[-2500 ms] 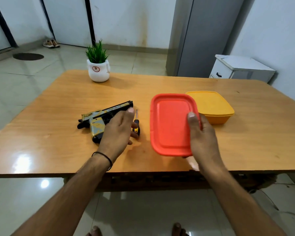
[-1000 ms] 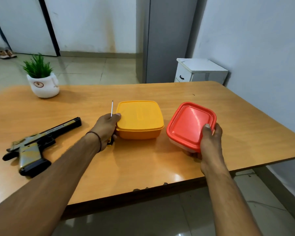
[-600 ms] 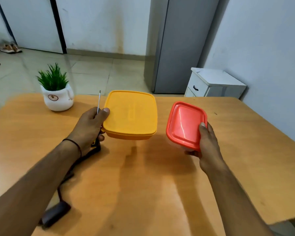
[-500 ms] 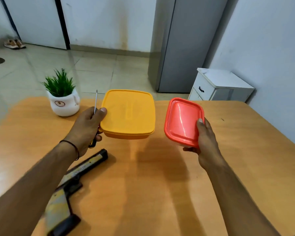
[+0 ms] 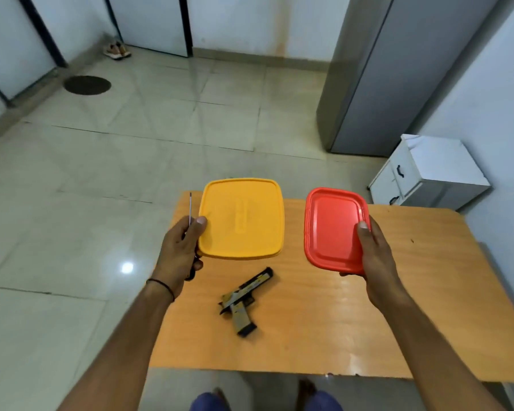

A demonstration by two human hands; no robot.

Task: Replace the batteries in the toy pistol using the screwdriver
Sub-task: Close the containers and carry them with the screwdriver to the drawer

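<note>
Left grip (image 5: 180,250) holds screwdriver (image 5: 190,209); pistol (image 5: 244,301) lies beneath, apart.

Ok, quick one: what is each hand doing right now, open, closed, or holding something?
The left hand grips the yellow container and the screwdriver together.
The right hand grips the red container.

The tan-and-black toy pistol (image 5: 244,301) is lying flat on the table (image 5: 428,292), muzzle pointing away, while the screwdriver (image 5: 190,209) is sticking upward out of the left hand (image 5: 180,250).
</note>
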